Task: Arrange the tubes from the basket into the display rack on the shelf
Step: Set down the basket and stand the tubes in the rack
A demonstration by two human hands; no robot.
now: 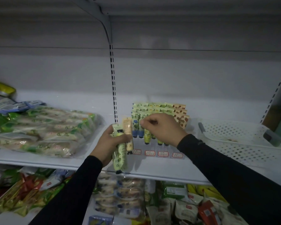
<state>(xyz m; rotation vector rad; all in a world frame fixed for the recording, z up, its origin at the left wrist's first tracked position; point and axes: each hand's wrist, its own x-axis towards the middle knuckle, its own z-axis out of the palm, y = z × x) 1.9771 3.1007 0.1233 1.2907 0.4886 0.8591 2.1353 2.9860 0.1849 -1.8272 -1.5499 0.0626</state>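
Both of my black sleeves (81, 189) reach forward over the white shelf (152, 169). My left hand (108, 143) has its fingers curled around a small bunch of tubes (121, 153), green and pale orange, held just in front of the display rack (159, 125). My right hand (162, 129) is at the rack's front rows, its fingers curled and pinching the top of a yellow-green tube (147, 135) that stands there among other upright tubes. To the right on the same shelf sits the white perforated basket (243, 143). Wrapped snack packs (44, 130) lie to the left.
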